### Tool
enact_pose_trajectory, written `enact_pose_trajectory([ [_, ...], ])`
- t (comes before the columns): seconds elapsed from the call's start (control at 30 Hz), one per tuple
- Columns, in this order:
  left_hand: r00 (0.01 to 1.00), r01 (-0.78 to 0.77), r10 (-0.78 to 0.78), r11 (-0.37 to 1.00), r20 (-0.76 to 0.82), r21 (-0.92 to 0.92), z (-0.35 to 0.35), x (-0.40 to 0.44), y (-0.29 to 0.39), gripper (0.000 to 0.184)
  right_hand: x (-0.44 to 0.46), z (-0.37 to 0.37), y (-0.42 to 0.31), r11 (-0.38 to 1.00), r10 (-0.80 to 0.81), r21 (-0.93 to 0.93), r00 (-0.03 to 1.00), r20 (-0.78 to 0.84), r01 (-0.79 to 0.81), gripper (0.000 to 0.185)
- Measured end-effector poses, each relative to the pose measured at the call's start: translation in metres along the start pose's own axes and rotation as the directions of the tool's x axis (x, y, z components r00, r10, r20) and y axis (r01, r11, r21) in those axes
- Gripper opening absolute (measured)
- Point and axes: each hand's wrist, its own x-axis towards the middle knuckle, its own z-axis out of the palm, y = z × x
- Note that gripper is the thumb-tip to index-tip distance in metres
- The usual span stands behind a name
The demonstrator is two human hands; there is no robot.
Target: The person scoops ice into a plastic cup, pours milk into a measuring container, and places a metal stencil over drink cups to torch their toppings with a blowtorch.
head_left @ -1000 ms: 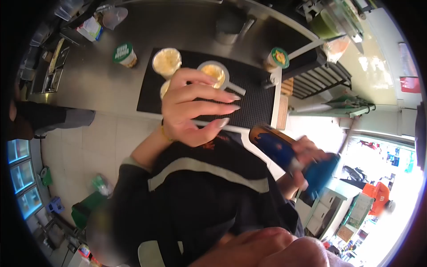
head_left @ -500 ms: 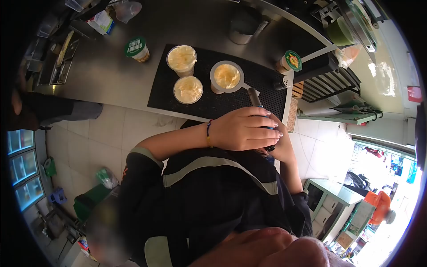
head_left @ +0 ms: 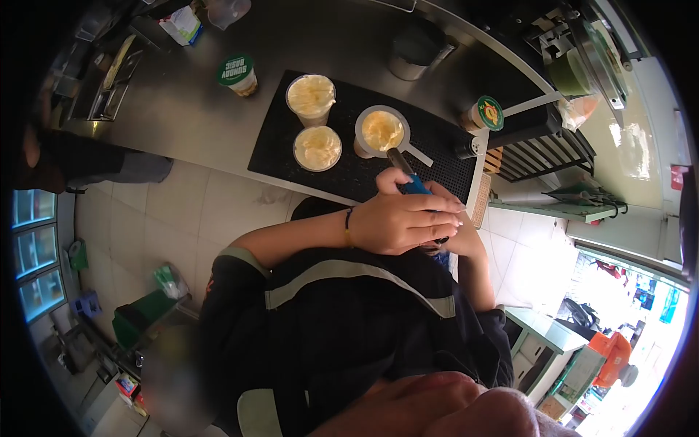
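Observation:
Both my left hand [head_left: 400,220] and my right hand [head_left: 453,205] are closed around a hand-held gas torch [head_left: 416,184] with a blue body and a dark metal nozzle. The left fingers lie across the right hand, and the left thumb sits on the torch's upper side. The nozzle tip points at a cup with a cream topping [head_left: 382,131]. Around that cup's rim lies a grey ring with a flat handle [head_left: 418,154]. Two more cream-topped cups, a taller cup [head_left: 312,99] and a nearer cup [head_left: 317,148], stand to its left. No flame shows.
A black rubber mat [head_left: 273,149] lies under the three cups on a steel counter [head_left: 167,109]. Green-lidded cups stand left [head_left: 238,75] and right [head_left: 486,114]. A metal pitcher [head_left: 411,65] is at the back, a small shaker [head_left: 470,148] on the right. Another person's leg [head_left: 138,166] shows at left.
The torch nozzle has swung up and left, so its tip now overlaps the ring's near edge. My left thumb has risen onto the torch. The whole view has shifted slightly.

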Motion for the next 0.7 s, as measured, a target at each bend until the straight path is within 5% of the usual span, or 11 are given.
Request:
enact_pose_trajectory([
  [0.33, 0.990, 0.068, -0.055, 0.993, -0.130, 0.095, 0.011, -0.011, 0.000, 0.029, 0.008, 0.007, 0.029, 0.912, 0.126, 0.391, 0.992, 0.027, -0.126, 0.052],
  [0.7, 0.985, 0.087, -0.076, 0.994, -0.154, 0.069, 0.022, -0.018, -0.003, 0.028, 0.014, 0.003, 0.039, 0.932, 0.124, 0.332, 0.989, 0.080, -0.144, 0.045],
])
